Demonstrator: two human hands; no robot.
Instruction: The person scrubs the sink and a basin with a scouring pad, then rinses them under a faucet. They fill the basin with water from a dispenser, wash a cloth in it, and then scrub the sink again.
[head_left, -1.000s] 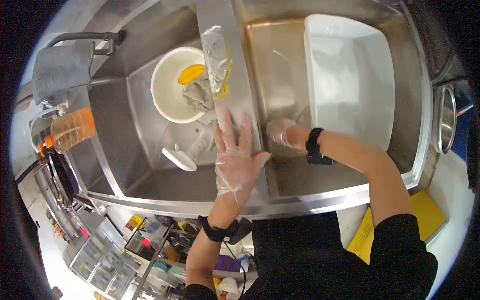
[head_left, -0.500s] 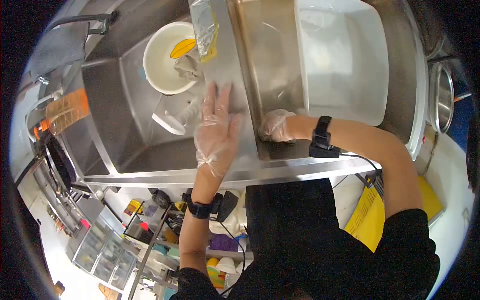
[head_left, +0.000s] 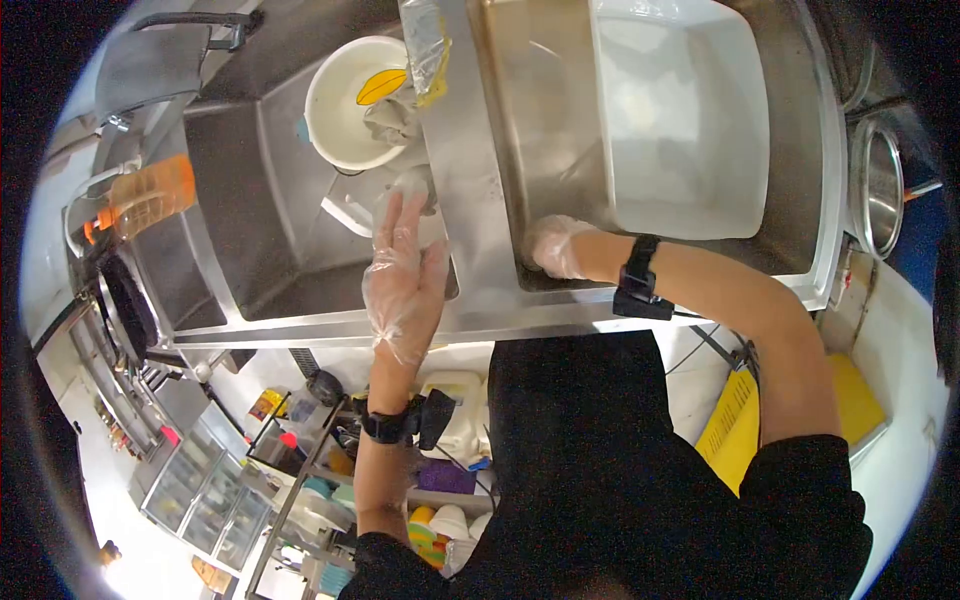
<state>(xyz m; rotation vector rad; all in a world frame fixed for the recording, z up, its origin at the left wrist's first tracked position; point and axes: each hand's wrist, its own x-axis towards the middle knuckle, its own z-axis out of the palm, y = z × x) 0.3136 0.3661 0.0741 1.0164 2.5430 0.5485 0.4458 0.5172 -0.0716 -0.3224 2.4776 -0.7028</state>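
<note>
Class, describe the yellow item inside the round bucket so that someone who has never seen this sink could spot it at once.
Find the steel double sink, then its basin on the picture's left. In there is a round white bucket; look inside. The yellow item is a pointed oval with a dark outline, unlike the crumpled greyish cloth beside it.

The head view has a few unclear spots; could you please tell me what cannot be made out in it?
In the head view:
Right hand: fingers blurred, so whether it holds anything cannot be told.
White object: partly hidden by the left hand, so its full shape is unclear.
Foil: far end cut off by the top edge.
Yellow panel: print too small to read.
</note>
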